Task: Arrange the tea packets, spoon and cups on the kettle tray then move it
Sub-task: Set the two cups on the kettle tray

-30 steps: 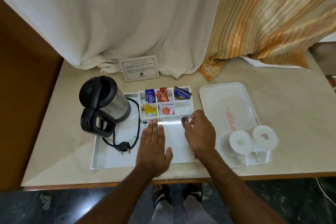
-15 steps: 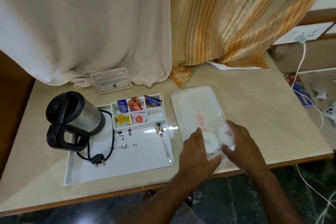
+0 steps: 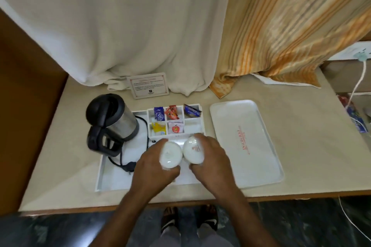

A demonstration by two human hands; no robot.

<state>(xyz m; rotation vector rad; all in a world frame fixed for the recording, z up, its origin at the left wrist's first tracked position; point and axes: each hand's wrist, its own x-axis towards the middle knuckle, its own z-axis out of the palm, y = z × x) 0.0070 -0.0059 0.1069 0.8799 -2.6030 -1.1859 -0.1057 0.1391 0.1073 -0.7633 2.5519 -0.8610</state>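
Observation:
The white kettle tray [image 3: 112, 180] lies on the beige counter with a black and steel kettle [image 3: 112, 122] at its left. Tea packets [image 3: 170, 119] fill the small compartments at its back. My left hand [image 3: 152, 168] grips one upturned white cup [image 3: 170, 154], and my right hand [image 3: 210, 158] grips a second white cup [image 3: 193, 151]. Both cups are side by side over the tray's open middle; I cannot tell whether they touch it. The spoon is hidden behind my hands.
A flat white serving tray [image 3: 247, 142] with red lettering lies right of the kettle tray. A printed card [image 3: 148, 85] leans against the white curtain [image 3: 120, 26]. The kettle's black cord and plug [image 3: 126, 164] lie on the tray. A white cable [image 3: 357, 84] hangs at far right.
Both hands lifted the two cups off the serving tray and carried them left over the kettle tray. The spoon, visible half a second ago, is now covered.

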